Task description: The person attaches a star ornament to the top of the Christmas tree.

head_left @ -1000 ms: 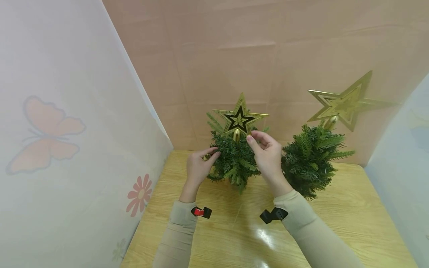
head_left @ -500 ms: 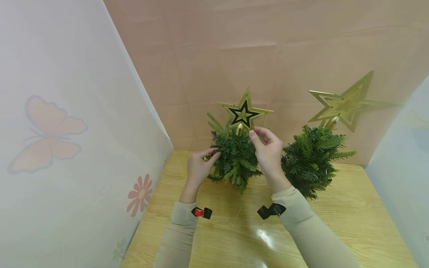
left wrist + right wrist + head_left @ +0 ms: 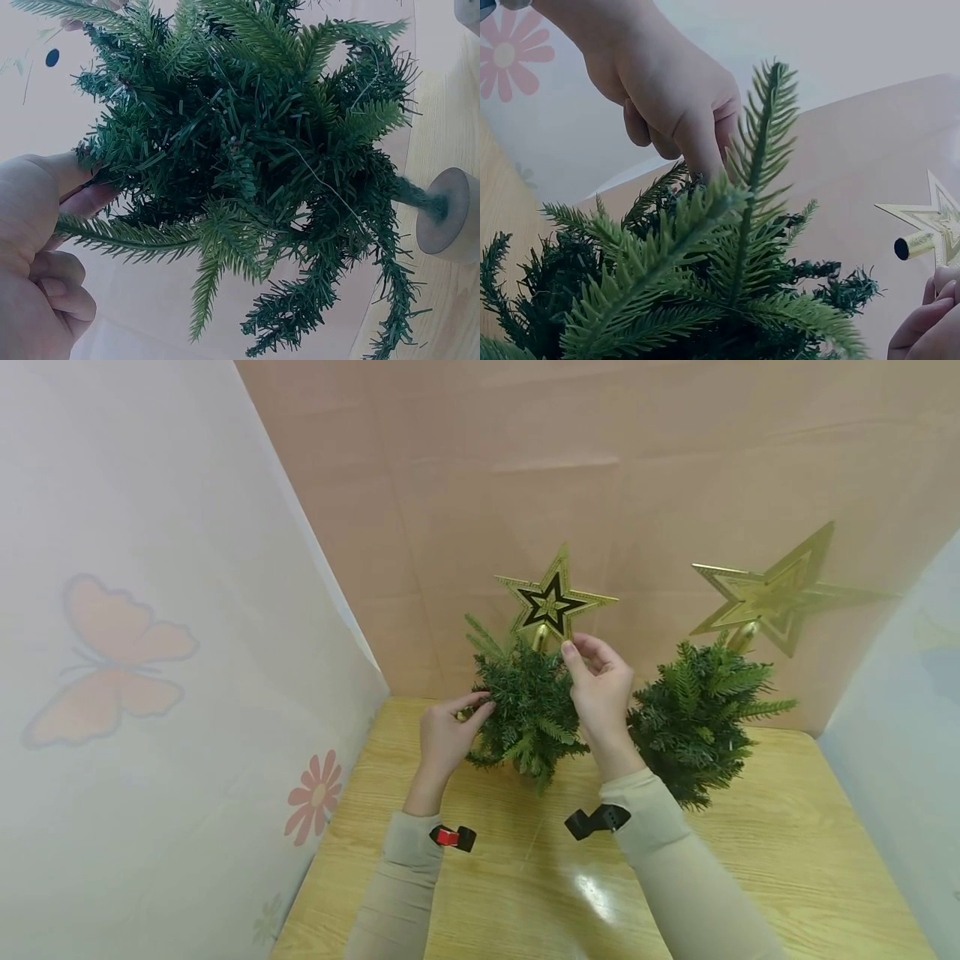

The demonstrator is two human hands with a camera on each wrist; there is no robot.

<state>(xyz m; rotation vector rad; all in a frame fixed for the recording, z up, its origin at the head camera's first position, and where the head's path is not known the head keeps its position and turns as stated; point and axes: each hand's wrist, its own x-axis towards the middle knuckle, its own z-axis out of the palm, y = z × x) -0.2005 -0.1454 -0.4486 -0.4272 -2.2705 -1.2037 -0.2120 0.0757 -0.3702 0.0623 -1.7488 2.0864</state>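
Observation:
A small artificial Christmas tree (image 3: 528,718) stands on the table, its round wooden base (image 3: 457,225) showing in the left wrist view. At its left side, my left hand (image 3: 444,735) pinches the tip of a branch between thumb and fingers. My right hand (image 3: 603,702) grips a gold star tree topper (image 3: 555,603) by its lower right point, over the treetop. In the right wrist view the topper's tubular socket (image 3: 916,245) is apart from the branches, its dark open end showing.
To the right, close by my right wrist, stands a second small tree (image 3: 693,718) with its own gold star (image 3: 772,589) leaning rightward. A pinkish-brown cloth (image 3: 525,468) hangs behind; a white printed panel (image 3: 150,652) borders the left of the wooden table (image 3: 517,877).
My right hand and the star have risen and shifted a little right, away from the treetop. The left hand keeps its place on the branch.

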